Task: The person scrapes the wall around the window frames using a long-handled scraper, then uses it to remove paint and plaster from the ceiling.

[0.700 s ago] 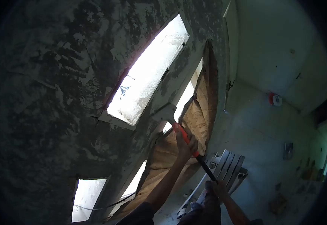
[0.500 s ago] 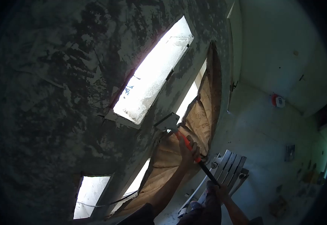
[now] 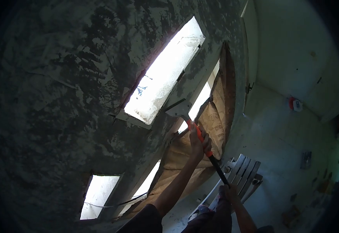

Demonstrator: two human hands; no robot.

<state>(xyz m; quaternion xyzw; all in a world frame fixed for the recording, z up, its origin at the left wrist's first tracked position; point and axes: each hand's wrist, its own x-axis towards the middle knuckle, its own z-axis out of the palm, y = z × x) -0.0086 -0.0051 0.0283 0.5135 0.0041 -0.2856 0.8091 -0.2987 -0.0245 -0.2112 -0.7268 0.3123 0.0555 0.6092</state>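
1. Scraper [image 3: 180, 108], long orange-and-black handle: we hold its wide blade against the mottled wall [image 3: 60, 97], at the lower edge of the bright window [image 3: 163, 73].
2. Left hand [image 3: 199, 143]: our fingers are clenched round the orange section.
3. Right hand [image 3: 227, 192]: our fingers grip the black handle end.
4. Brown sheeting [image 3: 216, 112]: on the wall just behind our left hand.

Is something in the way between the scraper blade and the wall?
Nothing visible. The scraper blade seems to meet the wall right beside the bright window. The left hand and right hand grip its handle; the brown sheet hangs behind it.
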